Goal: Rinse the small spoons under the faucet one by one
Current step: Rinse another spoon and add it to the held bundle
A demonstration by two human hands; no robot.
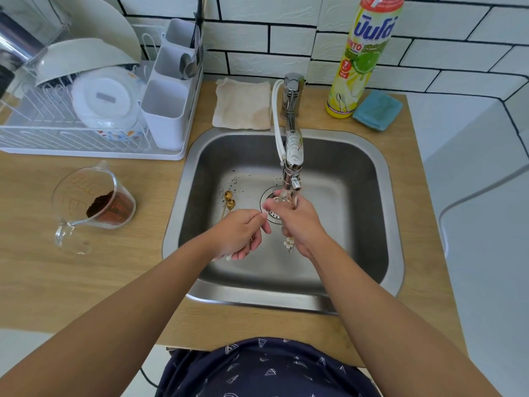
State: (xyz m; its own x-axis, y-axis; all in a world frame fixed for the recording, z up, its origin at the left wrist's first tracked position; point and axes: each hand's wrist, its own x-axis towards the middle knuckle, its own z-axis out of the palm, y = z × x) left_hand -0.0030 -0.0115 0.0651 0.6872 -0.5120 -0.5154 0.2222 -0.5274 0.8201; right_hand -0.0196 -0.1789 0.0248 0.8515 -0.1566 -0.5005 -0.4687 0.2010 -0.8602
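Right hand (297, 222) pinched one small spoon (289, 243) under the faucet (292, 156), flower end hanging at 6 o'clock. Left hand (239, 234) curled around another. Two gold spoons (229, 199) lay at the drain's 9 o'clock. Light, stiff, likely slippery; best gripped mid-handle.

A home kitchen
Steel sink (380, 224) at centre, dish rack (57, 136) at ten o'clock, dish soap bottle (360, 61) at one o'clock, white tiled wall (286, 24) at twelve
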